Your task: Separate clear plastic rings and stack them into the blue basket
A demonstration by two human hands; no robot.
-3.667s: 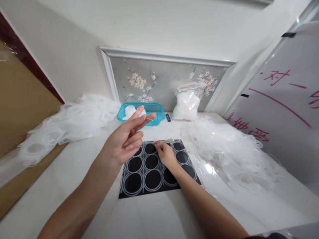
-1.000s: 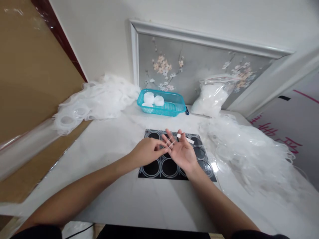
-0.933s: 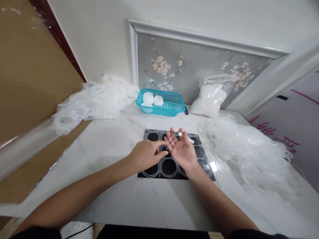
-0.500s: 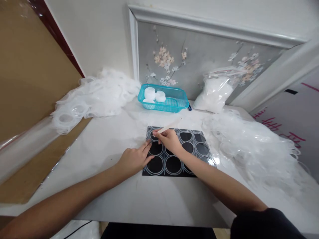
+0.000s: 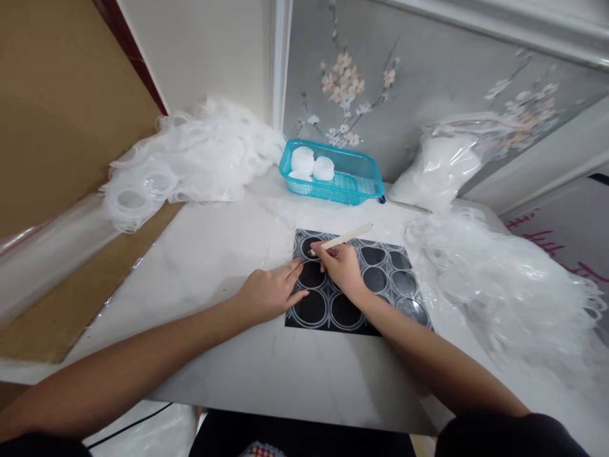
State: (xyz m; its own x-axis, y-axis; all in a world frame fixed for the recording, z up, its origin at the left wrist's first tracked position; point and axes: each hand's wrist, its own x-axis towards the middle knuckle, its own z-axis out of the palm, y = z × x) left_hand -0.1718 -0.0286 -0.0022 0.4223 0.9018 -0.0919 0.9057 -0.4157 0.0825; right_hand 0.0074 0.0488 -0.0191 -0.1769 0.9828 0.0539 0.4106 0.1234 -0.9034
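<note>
A black sheet with several white-ringed round cells [image 5: 380, 282] lies flat on the white table [image 5: 228, 254]. My right hand [image 5: 341, 266] grips a thin pale stick [image 5: 345, 238] like a pen, its tip pressed into the sheet's far-left cell. My left hand [image 5: 269, 294] rests flat at the sheet's left edge, fingers spread and touching the sheet.
A teal basket [image 5: 354, 184] with two white jars [image 5: 311, 162] stands behind the sheet. Heaps of clear plastic rings lie at far left [image 5: 190, 162] and right [image 5: 499, 279]. A filled clear bag [image 5: 438, 168] leans on the flowered panel. A brown board [image 5: 52, 298] edges the table's left.
Earlier my hands were raised together, fingers handling thin strips. Both have since dropped to the sheet: the right set the stick's tip into the far-left cell, the left pressed down at the sheet's edge.
</note>
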